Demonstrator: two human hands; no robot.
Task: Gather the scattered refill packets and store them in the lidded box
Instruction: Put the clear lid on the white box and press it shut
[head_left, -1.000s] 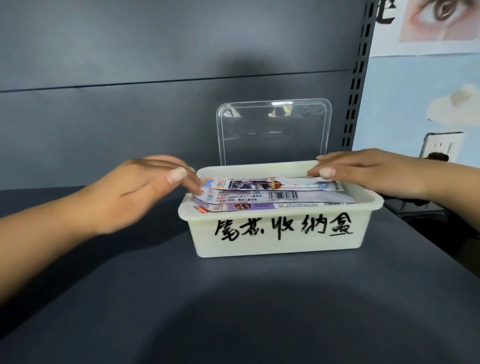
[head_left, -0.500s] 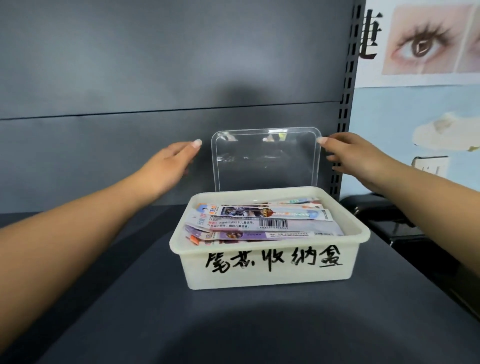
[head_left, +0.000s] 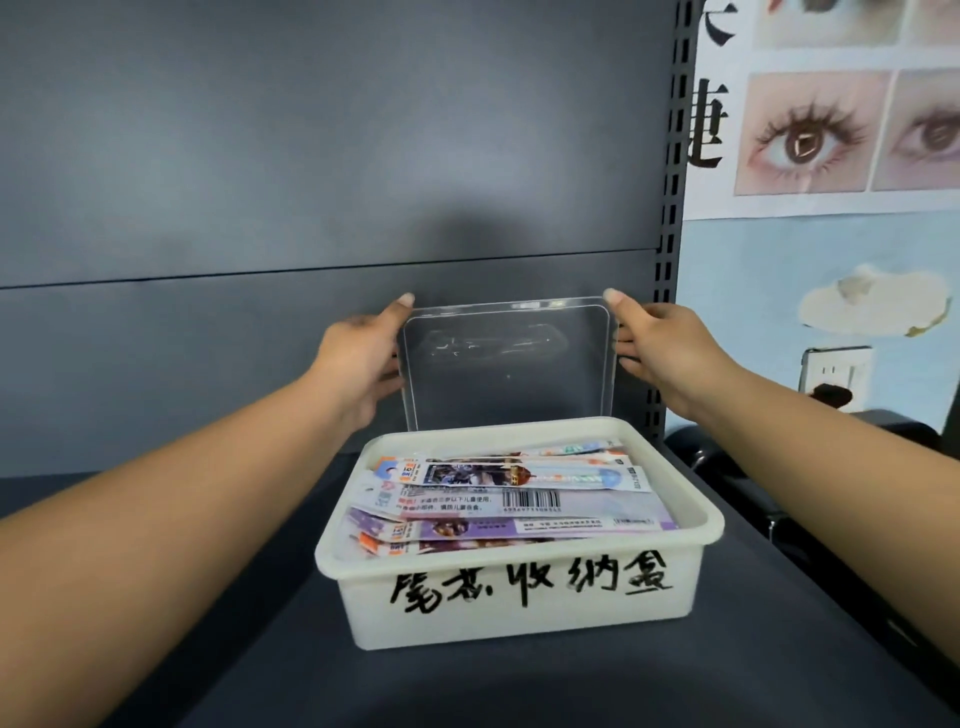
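Hands (head_left: 358, 358) on upright lid (head_left: 506, 364) edges

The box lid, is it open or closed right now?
Open. The clear lid stands upright behind the white box, each hand gripping a side edge: left hand, right hand.

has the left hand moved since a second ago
Yes. The left hand has left the near-left corner of the white box and gone up and back to grip the left edge of the upright clear lid.
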